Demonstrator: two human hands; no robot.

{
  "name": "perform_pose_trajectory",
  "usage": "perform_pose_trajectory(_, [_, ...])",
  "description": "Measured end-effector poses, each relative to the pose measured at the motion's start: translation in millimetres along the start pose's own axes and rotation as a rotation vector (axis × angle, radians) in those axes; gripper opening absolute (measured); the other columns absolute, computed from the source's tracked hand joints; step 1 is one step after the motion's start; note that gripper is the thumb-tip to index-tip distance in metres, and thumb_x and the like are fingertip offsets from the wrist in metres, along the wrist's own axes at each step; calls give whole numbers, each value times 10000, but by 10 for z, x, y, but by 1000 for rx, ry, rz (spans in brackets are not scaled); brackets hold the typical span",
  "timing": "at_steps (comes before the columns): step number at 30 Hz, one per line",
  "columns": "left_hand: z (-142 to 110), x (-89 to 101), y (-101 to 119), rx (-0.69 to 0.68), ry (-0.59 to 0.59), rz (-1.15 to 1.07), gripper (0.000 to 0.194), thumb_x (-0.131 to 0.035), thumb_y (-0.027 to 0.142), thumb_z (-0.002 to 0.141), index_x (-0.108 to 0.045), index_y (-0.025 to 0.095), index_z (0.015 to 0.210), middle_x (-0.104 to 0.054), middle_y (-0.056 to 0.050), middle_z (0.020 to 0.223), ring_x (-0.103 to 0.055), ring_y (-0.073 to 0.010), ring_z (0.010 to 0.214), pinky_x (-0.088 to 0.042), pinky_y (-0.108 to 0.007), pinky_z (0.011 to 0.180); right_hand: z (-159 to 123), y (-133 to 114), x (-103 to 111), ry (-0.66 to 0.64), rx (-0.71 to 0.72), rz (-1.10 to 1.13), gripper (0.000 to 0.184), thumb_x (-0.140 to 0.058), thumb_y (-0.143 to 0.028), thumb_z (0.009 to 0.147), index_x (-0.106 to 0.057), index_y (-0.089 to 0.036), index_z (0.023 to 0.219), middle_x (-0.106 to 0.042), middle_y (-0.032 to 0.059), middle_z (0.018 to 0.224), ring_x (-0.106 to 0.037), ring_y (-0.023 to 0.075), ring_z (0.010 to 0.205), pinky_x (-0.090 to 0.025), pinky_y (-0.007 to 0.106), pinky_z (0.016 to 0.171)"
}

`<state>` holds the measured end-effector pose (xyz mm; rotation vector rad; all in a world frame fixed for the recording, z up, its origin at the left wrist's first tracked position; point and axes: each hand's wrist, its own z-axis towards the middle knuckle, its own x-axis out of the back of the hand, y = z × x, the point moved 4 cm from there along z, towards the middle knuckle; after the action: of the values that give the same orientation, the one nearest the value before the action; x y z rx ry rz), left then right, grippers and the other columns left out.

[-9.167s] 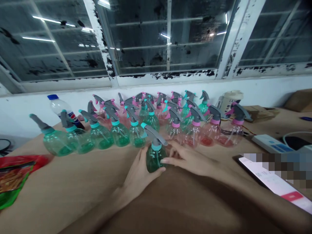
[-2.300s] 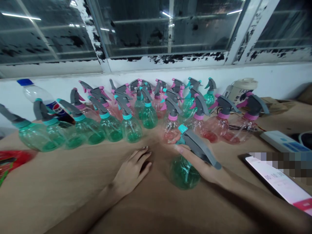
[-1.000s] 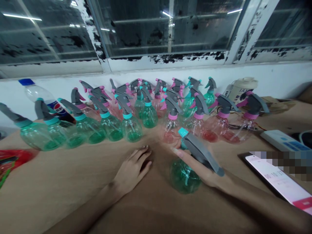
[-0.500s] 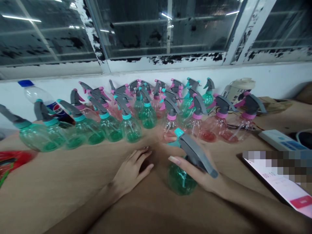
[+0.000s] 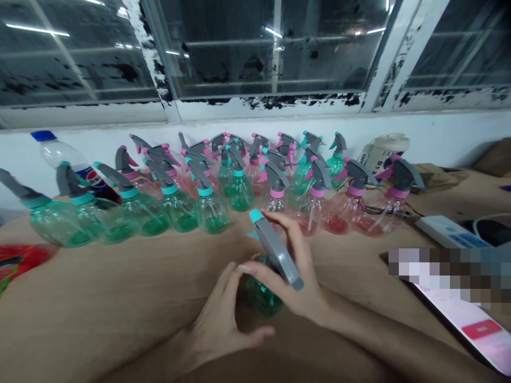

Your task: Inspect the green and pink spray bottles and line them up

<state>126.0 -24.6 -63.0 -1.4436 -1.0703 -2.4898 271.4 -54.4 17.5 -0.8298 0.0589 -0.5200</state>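
Observation:
A green spray bottle (image 5: 265,295) with a grey spray head and turquoise nozzle stands at the front middle of the table. Around its neck, below the tilted-looking head, wraps my right hand (image 5: 299,276), thumb on the near side. My left hand (image 5: 217,319) is at the bottle's left with thumb and fingers spread apart in a C shape. Its fingertips are close to my right thumb; whether they touch the bottle I cannot tell. Behind my hands stand a row of green spray bottles (image 5: 213,213) and a row of pink spray bottles (image 5: 337,215).
More spray bottles crowd against the wall. A cola bottle (image 5: 64,157) stands at the left, near a red packet (image 5: 27,258). To the right are a phone (image 5: 459,319), a white power strip (image 5: 449,231), a pale cup (image 5: 385,151) and brown paper (image 5: 435,175).
My right hand has brought the spray bottle leftward from the right. My left hand, earlier resting flat on the table, has turned and opened beside it. The view has shifted slightly.

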Motion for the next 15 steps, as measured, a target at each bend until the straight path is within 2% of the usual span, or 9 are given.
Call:
perform_pose_trajectory(3, [12,34,-27,33,103,6,684,-625,425,743,-292,227,1307,-506,-142,1233,-501,-326,1124,-447,-512,897,29,-43,-59,50,64,-29,594,-726,-366,674,-440,-208,1170,-554,85,1144,-532,217,1069,-424,397,927])
perform_pose_trajectory(8, [71,133,-137,71,172,50,694,-638,398,737,-281,240,1311,-468,-128,1257,-467,-328,1154,-408,-530,925,-11,18,23,-10,180,-60,710,-706,-490,647,-408,-185,1214,-517,118,1189,-481,261,1132,-372,457,969])
perform_pose_trajectory(10, [115,200,-205,114,202,58,670,-630,400,753,-281,243,1303,-461,-122,1254,-473,-323,1149,-400,-531,930,-51,109,95,-15,189,-105,642,-662,-482,697,-415,-180,1208,-517,119,1178,-478,255,1132,-369,456,969])
perform_pose_trajectory(13, [186,301,-286,154,246,83,634,-618,434,774,-304,258,1296,-460,-100,1245,-471,-311,1155,-383,-518,956,-55,346,229,82,21,-232,428,-585,-399,797,-448,-184,1141,-544,107,1128,-526,217,1062,-426,408,907])
perform_pose_trajectory(15, [217,346,-315,159,267,103,634,-621,464,775,-322,266,1298,-449,-88,1249,-452,-307,1178,-372,-502,976,-9,526,301,113,-152,-339,412,-516,-440,836,-422,-196,1154,-575,93,1094,-585,194,941,-481,372,802])
